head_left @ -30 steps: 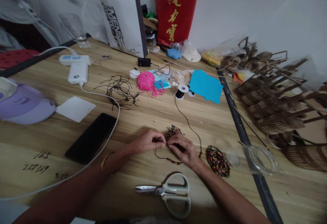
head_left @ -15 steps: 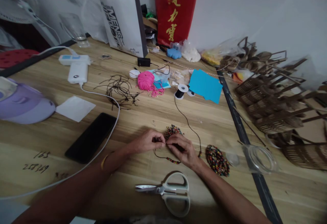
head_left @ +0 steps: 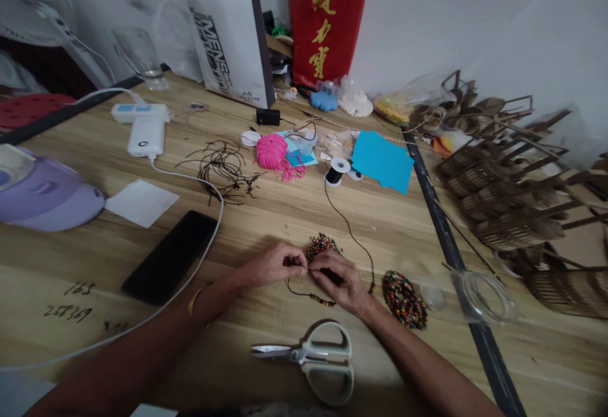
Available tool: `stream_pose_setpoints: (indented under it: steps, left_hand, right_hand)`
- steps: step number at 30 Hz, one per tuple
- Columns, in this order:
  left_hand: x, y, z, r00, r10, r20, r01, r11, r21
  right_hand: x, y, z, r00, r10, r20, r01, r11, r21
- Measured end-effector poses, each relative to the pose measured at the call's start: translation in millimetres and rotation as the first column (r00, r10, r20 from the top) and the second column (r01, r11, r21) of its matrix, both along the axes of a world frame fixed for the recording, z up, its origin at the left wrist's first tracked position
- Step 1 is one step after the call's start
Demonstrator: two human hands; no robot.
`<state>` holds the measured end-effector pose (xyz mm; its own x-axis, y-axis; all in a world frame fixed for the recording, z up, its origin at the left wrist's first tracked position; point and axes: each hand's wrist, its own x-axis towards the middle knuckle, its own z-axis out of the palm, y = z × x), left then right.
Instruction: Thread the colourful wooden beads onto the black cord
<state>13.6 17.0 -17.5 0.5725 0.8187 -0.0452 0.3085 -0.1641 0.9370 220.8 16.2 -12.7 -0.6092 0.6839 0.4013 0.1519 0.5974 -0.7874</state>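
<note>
My left hand (head_left: 273, 263) and my right hand (head_left: 338, 281) meet fingertip to fingertip low on the wooden table (head_left: 294, 214), both pinched on a thin black cord (head_left: 349, 227). The cord runs up to a small spool (head_left: 336, 170). A short run of coloured beads (head_left: 322, 300) hangs on the cord below my hands. A small heap of loose beads (head_left: 322, 242) lies just beyond my fingers. A bigger bead pile (head_left: 405, 300) sits to the right of my right wrist.
Scissors (head_left: 316, 359) lie near the front edge. A black phone (head_left: 170, 256), white cable (head_left: 190, 179), power bank (head_left: 145, 135), pink yarn (head_left: 272, 150), blue paper (head_left: 382, 160) and tangled black cord (head_left: 223, 166) are spread about. Wooden frames (head_left: 503, 182) crowd the right; bags stand at the back.
</note>
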Motion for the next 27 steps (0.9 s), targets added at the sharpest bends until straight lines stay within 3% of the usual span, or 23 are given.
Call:
stream_pose_setpoints:
  steps: [11,27]
  left_hand:
    - [0.1,0.0,-3.2,1.0,-0.008,0.007,0.008,1.0,0.008]
    - [0.1,-0.4,2.2,1.0,-0.004,-0.006,0.004,1.0,-0.002]
  right_hand:
    - [-1.1,-0.3,1.8,0.999,-0.016,0.033,0.014,0.998,0.06]
    - [-1.4,-0.2,0.0,0.999,-0.04,-0.026,0.041,0.998,0.047]
